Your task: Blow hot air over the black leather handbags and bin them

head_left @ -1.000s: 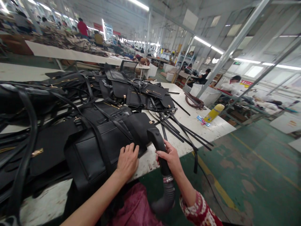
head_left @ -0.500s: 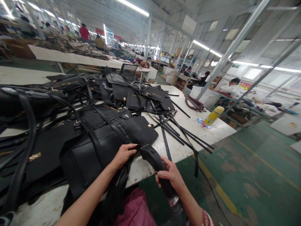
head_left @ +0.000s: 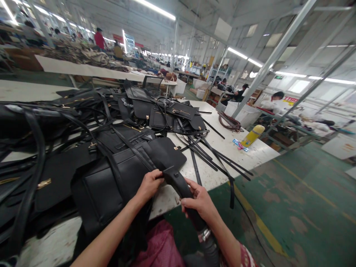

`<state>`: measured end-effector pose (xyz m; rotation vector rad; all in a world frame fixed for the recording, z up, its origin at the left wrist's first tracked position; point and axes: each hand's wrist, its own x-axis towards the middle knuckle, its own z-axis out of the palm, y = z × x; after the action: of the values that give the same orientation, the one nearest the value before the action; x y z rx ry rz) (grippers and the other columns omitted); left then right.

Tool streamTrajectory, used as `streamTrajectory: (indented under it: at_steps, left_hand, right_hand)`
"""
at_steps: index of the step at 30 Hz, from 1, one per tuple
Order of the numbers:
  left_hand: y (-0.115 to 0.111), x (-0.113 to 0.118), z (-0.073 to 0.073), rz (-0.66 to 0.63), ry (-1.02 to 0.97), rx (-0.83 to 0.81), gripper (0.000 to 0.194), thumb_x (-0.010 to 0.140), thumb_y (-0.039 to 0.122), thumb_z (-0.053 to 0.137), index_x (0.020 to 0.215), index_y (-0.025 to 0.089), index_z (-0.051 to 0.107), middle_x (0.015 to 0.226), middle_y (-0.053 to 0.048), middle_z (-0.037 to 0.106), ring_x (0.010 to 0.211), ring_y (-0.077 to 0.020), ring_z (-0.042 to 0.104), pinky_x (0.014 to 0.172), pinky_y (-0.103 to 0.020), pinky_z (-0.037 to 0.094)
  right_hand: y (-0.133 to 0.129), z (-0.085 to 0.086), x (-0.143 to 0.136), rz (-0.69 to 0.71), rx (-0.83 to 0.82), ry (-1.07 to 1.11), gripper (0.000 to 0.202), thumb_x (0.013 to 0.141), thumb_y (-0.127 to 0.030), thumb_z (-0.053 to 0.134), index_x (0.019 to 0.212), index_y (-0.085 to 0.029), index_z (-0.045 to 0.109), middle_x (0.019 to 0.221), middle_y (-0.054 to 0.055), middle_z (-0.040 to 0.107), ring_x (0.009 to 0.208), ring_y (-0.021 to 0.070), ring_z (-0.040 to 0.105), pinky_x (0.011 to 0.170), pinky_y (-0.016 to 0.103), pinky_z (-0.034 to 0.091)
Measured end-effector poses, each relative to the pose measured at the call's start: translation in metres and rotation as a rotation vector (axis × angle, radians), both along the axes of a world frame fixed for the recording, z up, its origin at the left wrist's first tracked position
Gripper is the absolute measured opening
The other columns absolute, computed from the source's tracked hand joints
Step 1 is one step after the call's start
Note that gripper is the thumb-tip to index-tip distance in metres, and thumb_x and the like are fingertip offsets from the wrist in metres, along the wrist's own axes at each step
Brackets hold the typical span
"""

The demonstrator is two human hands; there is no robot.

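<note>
My right hand is wrapped around a black vacuum hose handle. A metal clamp joins that handle to a ribbed hose below. The handle's curved tip points left, close beside the fingers of my left hand. Those fingers are closed in a pinch at the near edge of a black leather bag; what they grip is hidden. The bag lies on the table with its flap, which bears a gold clasp, toward the right.
More black bags are heaped over the white table. Loose black straps hang past its right edge. A yellow bottle and coiled brown straps stand farther right. Several people work in the background.
My left fingers have curled in from a more stretched pose and now sit right against the handle's tip. The handle and my right hand have shifted slightly left and up.
</note>
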<state>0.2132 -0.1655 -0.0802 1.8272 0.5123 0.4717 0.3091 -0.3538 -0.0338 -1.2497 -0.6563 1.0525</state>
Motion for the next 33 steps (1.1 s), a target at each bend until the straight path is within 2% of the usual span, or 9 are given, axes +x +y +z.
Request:
streamTrajectory:
  at_steps: [4, 8, 10, 12, 14, 18, 24, 30, 33]
  left_hand:
    - [-0.042, -0.007, 0.008, -0.066, 0.004, 0.24, 0.021, 0.073, 0.014, 0.046, 0.077, 0.018, 0.066, 0.068, 0.0, 0.051, 0.068, -0.0116, 0.05, 0.064, -0.022, 0.038]
    - [-0.093, -0.018, -0.014, -0.26, 0.114, 0.515, 0.026, 0.083, 0.017, 0.038, 0.081, 0.019, 0.064, 0.071, -0.002, 0.051, 0.061, -0.0098, 0.05, 0.054, -0.02, 0.037]
    - [-0.106, -0.023, -0.023, -0.297, 0.158, 0.608, 0.027, 0.084, 0.017, 0.036, 0.088, 0.019, 0.062, 0.075, -0.003, 0.053, 0.06, -0.0104, 0.051, 0.053, -0.021, 0.039]
    - [-0.104, -0.028, -0.024, -0.282, 0.142, 0.703, 0.026, 0.084, 0.021, 0.037, 0.096, 0.02, 0.06, 0.08, -0.004, 0.055, 0.068, -0.0131, 0.053, 0.061, -0.024, 0.044]
    - [-0.091, -0.034, -0.018, -0.158, 0.124, 0.804, 0.026, 0.084, 0.025, 0.039, 0.1, 0.019, 0.059, 0.093, -0.008, 0.057, 0.087, -0.0186, 0.054, 0.08, -0.034, 0.044]
    - [-0.059, -0.051, -0.014, 0.167, 0.264, 1.01, 0.038, 0.08, 0.02, 0.044, 0.117, 0.014, 0.051, 0.127, -0.014, 0.045, 0.121, -0.0307, 0.035, 0.101, -0.052, 0.023]
    - [-0.057, -0.06, -0.031, 0.143, 0.351, 1.092, 0.044, 0.082, 0.024, 0.043, 0.124, 0.013, 0.045, 0.134, -0.013, 0.04, 0.128, -0.03, 0.027, 0.104, -0.055, 0.015]
    - [-0.062, -0.059, -0.03, 0.143, 0.335, 1.046, 0.041, 0.082, 0.024, 0.042, 0.121, 0.015, 0.049, 0.13, -0.012, 0.045, 0.126, -0.0296, 0.03, 0.104, -0.058, 0.012]
    - [-0.058, -0.062, -0.03, 0.151, 0.288, 0.992, 0.041, 0.08, 0.023, 0.045, 0.12, 0.016, 0.049, 0.129, -0.012, 0.045, 0.125, -0.0288, 0.031, 0.104, -0.056, 0.014]
  right_hand:
    - [-0.027, 0.015, -0.006, -0.137, -0.006, -0.063, 0.069, 0.064, -0.014, 0.066, 0.128, -0.019, 0.039, 0.072, 0.0, 0.059, 0.047, 0.0114, 0.053, 0.039, 0.02, 0.045]
    - [-0.044, 0.024, -0.005, -0.139, -0.041, -0.098, 0.069, 0.067, -0.015, 0.064, 0.13, -0.019, 0.035, 0.077, 0.001, 0.059, 0.051, 0.0112, 0.053, 0.041, 0.021, 0.046]
    - [-0.045, 0.023, -0.004, -0.091, -0.08, -0.106, 0.07, 0.066, -0.014, 0.063, 0.13, -0.018, 0.035, 0.075, 0.001, 0.058, 0.049, 0.011, 0.052, 0.04, 0.02, 0.045]
    - [-0.043, 0.017, -0.002, -0.033, -0.131, -0.117, 0.069, 0.067, -0.015, 0.062, 0.13, -0.019, 0.036, 0.072, 0.0, 0.058, 0.045, 0.0101, 0.051, 0.038, 0.02, 0.044]
    - [-0.036, 0.011, 0.0, 0.032, -0.17, -0.128, 0.067, 0.066, -0.015, 0.061, 0.129, -0.02, 0.038, 0.071, -0.001, 0.059, 0.043, 0.0096, 0.051, 0.036, 0.019, 0.044]
    - [-0.015, 0.002, 0.005, 0.159, -0.224, -0.142, 0.067, 0.063, -0.017, 0.063, 0.126, -0.02, 0.042, 0.075, 0.001, 0.061, 0.042, 0.0104, 0.053, 0.034, 0.019, 0.043]
    - [0.041, 0.006, 0.003, 0.195, -0.259, -0.246, 0.066, 0.062, -0.016, 0.064, 0.125, -0.019, 0.043, 0.063, -0.003, 0.058, 0.039, 0.0114, 0.052, 0.032, 0.019, 0.044]
    - [0.135, 0.014, 0.008, 0.205, -0.207, -0.255, 0.046, 0.065, -0.019, 0.061, 0.11, -0.012, 0.053, 0.049, -0.004, 0.054, 0.037, 0.0143, 0.052, 0.032, 0.022, 0.045]
    - [0.15, 0.024, 0.012, 0.194, -0.166, -0.259, 0.049, 0.066, -0.022, 0.061, 0.113, -0.013, 0.05, 0.051, -0.003, 0.055, 0.039, 0.0151, 0.054, 0.033, 0.023, 0.046]
